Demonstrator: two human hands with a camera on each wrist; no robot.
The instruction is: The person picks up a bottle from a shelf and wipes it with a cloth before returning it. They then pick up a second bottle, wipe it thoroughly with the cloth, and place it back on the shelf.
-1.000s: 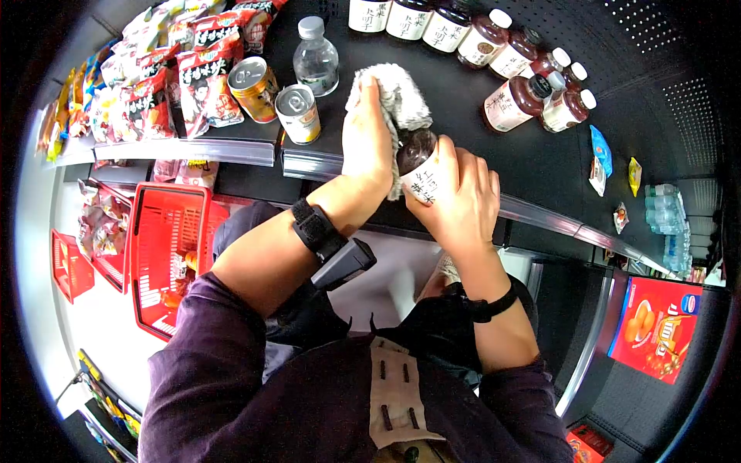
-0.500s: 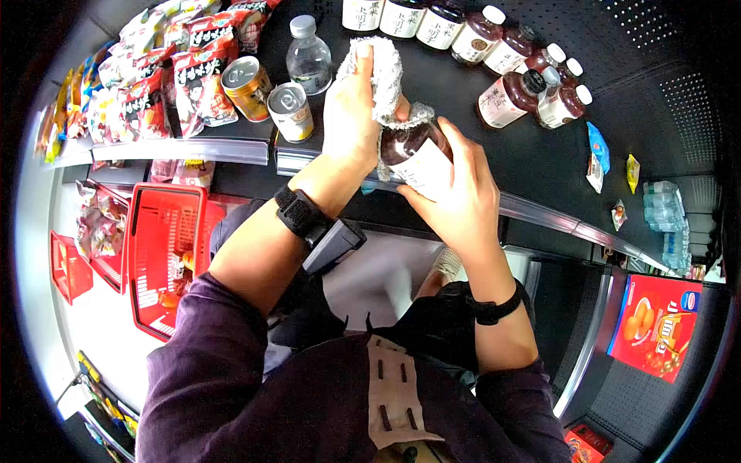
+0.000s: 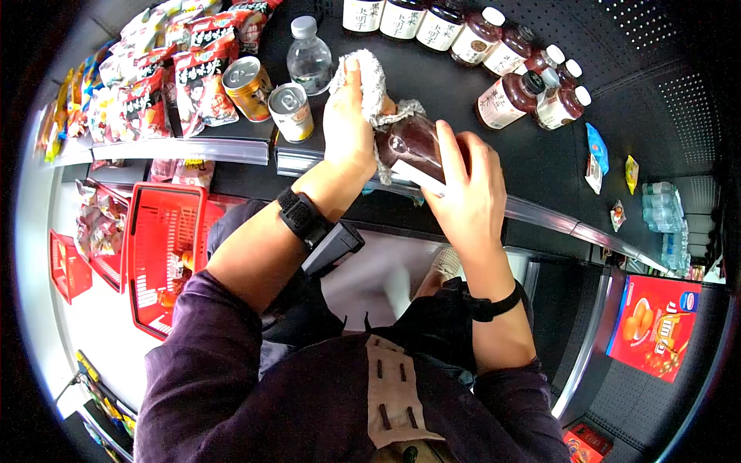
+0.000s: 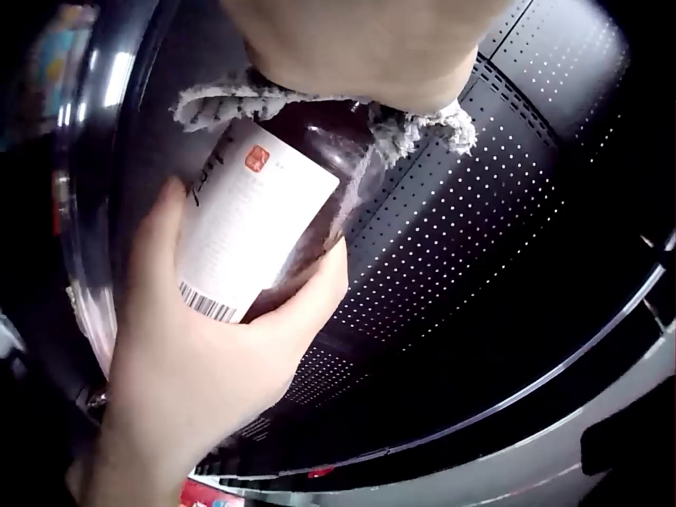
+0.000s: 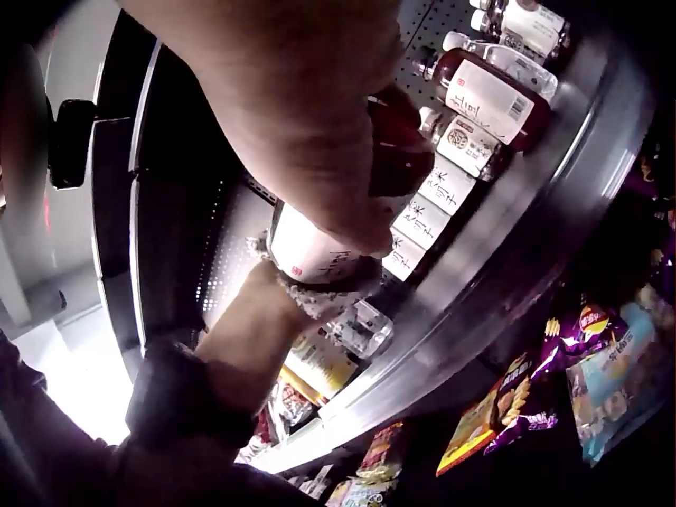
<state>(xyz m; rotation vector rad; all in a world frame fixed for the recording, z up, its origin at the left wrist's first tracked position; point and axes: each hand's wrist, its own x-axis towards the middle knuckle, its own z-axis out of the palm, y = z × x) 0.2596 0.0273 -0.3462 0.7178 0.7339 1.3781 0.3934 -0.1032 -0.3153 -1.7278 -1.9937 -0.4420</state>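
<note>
A bottle of dark red drink with a white label (image 3: 413, 147) is held in the air above the shelf's front edge, tilted on its side. My right hand (image 3: 472, 185) grips one end of it, fingers over the top and thumb beneath. My left hand (image 3: 347, 131) holds a grey-white towel (image 3: 363, 77) wrapped over the bottle's other end. In the left wrist view the towel (image 4: 227, 104) bunches round that end, and the label's barcode (image 4: 209, 303) shows beside the right thumb. The end under the towel is hidden.
A clear empty-looking bottle (image 3: 310, 62), two cans (image 3: 291, 112) and snack bags (image 3: 204, 85) stand left on the black shelf. Several dark drink bottles (image 3: 505, 100) line the back right. A red basket (image 3: 166, 201) is lower left, a red box (image 3: 656, 324) lower right.
The bottle has turned in my right hand, its label rolling down and its dark side now facing up. The towel has shifted from beside the bottle onto its end.
</note>
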